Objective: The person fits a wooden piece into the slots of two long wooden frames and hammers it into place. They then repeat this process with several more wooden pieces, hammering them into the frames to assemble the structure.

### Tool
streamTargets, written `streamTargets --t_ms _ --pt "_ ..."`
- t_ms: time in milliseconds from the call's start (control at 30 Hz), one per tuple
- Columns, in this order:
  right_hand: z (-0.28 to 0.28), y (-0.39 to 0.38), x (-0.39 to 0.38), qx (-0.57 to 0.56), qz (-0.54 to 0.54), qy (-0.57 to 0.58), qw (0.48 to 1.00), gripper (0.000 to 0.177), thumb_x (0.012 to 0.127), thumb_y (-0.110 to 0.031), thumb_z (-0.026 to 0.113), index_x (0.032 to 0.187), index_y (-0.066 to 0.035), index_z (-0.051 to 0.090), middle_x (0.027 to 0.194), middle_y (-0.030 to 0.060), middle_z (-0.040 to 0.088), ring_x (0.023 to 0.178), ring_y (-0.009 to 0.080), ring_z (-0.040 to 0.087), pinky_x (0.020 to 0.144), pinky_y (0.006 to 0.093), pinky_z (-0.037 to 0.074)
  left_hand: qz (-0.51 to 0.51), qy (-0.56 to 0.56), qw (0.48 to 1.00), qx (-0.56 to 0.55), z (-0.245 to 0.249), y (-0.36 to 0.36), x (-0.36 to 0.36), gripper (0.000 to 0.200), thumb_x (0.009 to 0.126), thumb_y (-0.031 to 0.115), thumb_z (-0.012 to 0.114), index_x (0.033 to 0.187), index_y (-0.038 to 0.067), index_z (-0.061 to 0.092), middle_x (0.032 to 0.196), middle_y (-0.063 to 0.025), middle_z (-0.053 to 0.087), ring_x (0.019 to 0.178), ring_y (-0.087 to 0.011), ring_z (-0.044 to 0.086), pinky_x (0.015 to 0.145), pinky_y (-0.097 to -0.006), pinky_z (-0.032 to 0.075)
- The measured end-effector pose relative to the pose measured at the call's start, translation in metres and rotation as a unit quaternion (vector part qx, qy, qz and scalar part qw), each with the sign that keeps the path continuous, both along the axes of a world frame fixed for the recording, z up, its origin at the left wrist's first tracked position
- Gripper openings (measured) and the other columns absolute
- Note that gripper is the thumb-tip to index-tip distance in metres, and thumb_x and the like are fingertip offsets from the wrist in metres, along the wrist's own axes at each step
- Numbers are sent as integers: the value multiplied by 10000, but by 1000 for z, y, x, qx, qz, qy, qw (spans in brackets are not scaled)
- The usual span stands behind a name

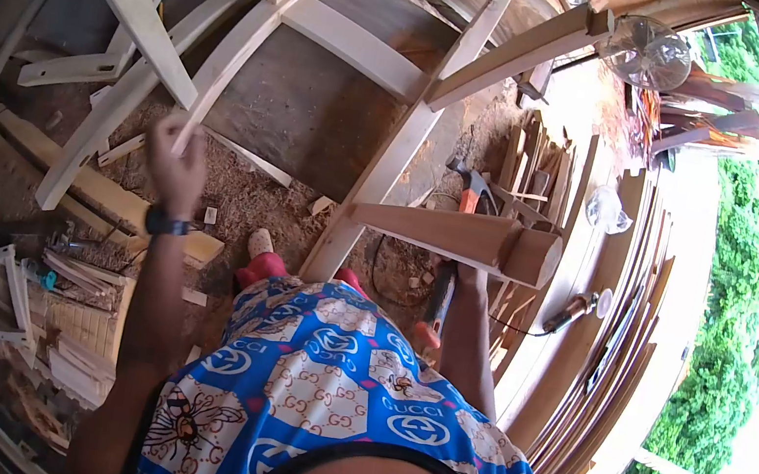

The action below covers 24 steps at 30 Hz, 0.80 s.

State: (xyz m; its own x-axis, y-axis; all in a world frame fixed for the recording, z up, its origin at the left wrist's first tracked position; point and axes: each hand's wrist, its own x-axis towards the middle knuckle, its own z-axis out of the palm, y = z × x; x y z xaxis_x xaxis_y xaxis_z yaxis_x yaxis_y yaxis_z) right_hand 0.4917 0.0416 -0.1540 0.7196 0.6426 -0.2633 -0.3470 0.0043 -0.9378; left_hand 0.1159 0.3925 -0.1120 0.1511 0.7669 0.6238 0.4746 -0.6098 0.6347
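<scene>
My left hand (179,164), with a dark band on the wrist, is at the near end of a curved wooden rail (229,64). Its fingers are curled around the rail's tip, slightly blurred. The rail belongs to a pale wooden frame with a crosspiece (355,47) and several legs. On the right, a tapered wooden leg (440,231) sticks out toward me and partly hides my right hand (469,277). That hand is closed on a hammer (441,296) with a black and orange handle. The hammer's head shows beyond the leg.
Stacked boards (622,305) lie along the right, with a power tool (574,313) and a plastic bag (608,211) on them. A fan (645,53) stands at the back. Slotted wooden parts (73,69) are at the left. Sawdust and offcuts cover the ground.
</scene>
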Motion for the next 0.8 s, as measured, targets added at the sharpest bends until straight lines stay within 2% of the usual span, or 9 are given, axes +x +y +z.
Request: streamTargets --t_ms 67,133,167,233,300,367,500,633,800 --pt "-14 -13 -5 30 39 -4 999 191 1024 -257 583 1095 -83 615 841 33 640 633 147 610 575 308 531 71 78 994 -4 -10 18 -43 346 918 271 705 1114 7 599 931 -144 701 841 -297 681 758 -414 549" --pt "65 23 -45 -14 -24 102 994 385 1019 -475 530 904 -108 550 625 20 499 495 135 503 459 337 476 -86 125 934 -323 -28 40 -59 525 881 410 720 1145 -23 583 981 -213 713 875 -381 700 765 -446 549" --pt "71 30 -51 -14 -25 103 994 385 1019 -475 530 904 -108 550 625 20 499 495 135 503 459 337 476 -87 126 934 -323 -24 40 -51 525 881 410 720 1145 -23 583 981 -213 713 875 -381 700 765 -446 549" --pt "78 47 -59 -110 -117 143 977 234 1022 -270 486 927 -61 532 680 67 525 501 192 507 460 362 460 -62 303 896 -317 -16 43 -36 657 842 497 725 1179 -45 571 1030 -270 704 914 -441 694 781 -469 550" --pt "84 48 -55 -178 -36 75 981 238 1007 -225 477 836 -60 495 624 73 497 489 198 509 439 364 434 -71 270 904 -324 -44 49 -38 673 814 481 749 1184 -49 565 1030 -277 697 926 -460 679 783 -491 550" --pt "74 36 -38 -137 93 137 977 225 982 -184 497 801 -51 493 590 71 478 488 199 520 436 369 436 -73 275 924 -254 -49 53 -45 643 807 436 756 1181 -48 557 1027 -278 693 924 -463 674 775 -507 549" --pt "57 61 -81 -188 -7 69 980 188 974 -134 512 802 -59 500 625 70 496 483 170 490 466 353 447 -82 277 927 -238 -58 59 -66 623 804 407 757 1183 -41 550 1021 -279 688 936 -468 664 776 -526 539" --pt "64 59 -83 -105 69 186 974 157 972 -123 557 830 -84 501 665 25 494 485 135 474 486 311 436 -79 262 927 -256 -54 58 -67 591 816 403 749 1165 -30 548 1016 -291 681 932 -469 662 772 -540 533" --pt "68 66 -98 -144 9 120 982 162 961 -133 601 837 -101 501 667 13 492 485 136 478 470 327 430 -72 281 926 -243 -44 54 -66 594 826 427 739 1160 -21 539 1012 -296 680 914 -470 667 747 -547 536"
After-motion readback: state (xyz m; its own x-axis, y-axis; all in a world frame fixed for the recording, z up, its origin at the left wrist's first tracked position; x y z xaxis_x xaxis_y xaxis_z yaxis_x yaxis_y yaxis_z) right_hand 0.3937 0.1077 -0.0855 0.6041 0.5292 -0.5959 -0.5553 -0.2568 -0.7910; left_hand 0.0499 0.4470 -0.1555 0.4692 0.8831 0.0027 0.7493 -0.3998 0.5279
